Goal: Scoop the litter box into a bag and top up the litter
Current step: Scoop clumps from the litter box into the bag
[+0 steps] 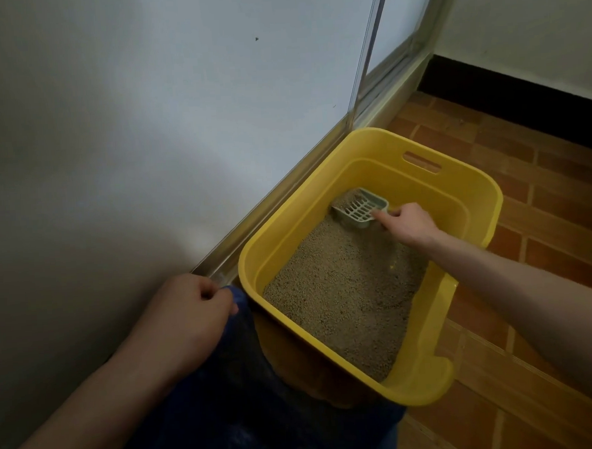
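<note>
A person's right hand (406, 223) grips a slotted scoop (359, 207) inside a yellow litter box (471, 194) on a tiled floor (543, 184).
The scoop lies at the far end of the litter (342, 290), its long axis running from the hand toward the far-left wall, mouth pointing away. The left hand (189, 309) pinches the rim of a dark blue bag (235, 399) beside the box.

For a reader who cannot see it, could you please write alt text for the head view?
A person's right hand holds a pale slotted scoop in the litter at the far end of a yellow litter box. The left hand grips the rim of a dark blue bag beside the box, by a grey wall.
</note>
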The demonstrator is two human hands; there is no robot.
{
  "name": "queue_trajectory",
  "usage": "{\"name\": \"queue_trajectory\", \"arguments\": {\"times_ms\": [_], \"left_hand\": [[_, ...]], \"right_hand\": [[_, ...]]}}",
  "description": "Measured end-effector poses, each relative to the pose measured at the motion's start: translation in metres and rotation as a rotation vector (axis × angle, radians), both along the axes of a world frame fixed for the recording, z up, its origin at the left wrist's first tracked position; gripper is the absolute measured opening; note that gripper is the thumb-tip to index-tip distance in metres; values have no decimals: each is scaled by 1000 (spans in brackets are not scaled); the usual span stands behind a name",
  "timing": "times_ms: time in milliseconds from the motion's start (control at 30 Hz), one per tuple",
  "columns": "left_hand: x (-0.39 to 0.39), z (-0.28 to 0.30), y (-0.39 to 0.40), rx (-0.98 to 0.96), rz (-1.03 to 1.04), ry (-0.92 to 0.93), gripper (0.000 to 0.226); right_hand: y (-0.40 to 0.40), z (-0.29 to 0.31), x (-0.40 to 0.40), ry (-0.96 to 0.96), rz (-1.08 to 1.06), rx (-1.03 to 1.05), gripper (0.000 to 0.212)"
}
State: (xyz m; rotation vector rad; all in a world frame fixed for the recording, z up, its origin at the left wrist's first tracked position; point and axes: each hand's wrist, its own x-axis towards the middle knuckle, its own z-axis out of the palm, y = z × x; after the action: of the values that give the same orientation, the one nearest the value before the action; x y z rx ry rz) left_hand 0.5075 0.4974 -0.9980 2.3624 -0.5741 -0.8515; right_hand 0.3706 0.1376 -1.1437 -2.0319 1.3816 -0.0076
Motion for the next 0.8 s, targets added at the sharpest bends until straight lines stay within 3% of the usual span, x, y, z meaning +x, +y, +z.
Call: {"name": "queue_trajectory", "arguments": {"times_ms": [133, 267, 400, 600, 800], "left_hand": [[-2, -4, -2, -17, -4, -15, 23], [-6, -4, -7, -9, -54, 9, 22], [-2, -3, -2, -26, -51, 21, 21], [3, 0, 10, -46, -15, 31, 25], [-1, 3, 8, -52, -6, 13, 26]], "right_hand": [[16, 14, -15, -103, -23, 16, 66], [38, 38, -31, -141, 23, 6, 53], [52, 47, -45, -129, 137, 39, 52], [75, 37, -52, -82, 256, -107, 61], [86, 40, -54, -100, 249, -84, 59]]}}
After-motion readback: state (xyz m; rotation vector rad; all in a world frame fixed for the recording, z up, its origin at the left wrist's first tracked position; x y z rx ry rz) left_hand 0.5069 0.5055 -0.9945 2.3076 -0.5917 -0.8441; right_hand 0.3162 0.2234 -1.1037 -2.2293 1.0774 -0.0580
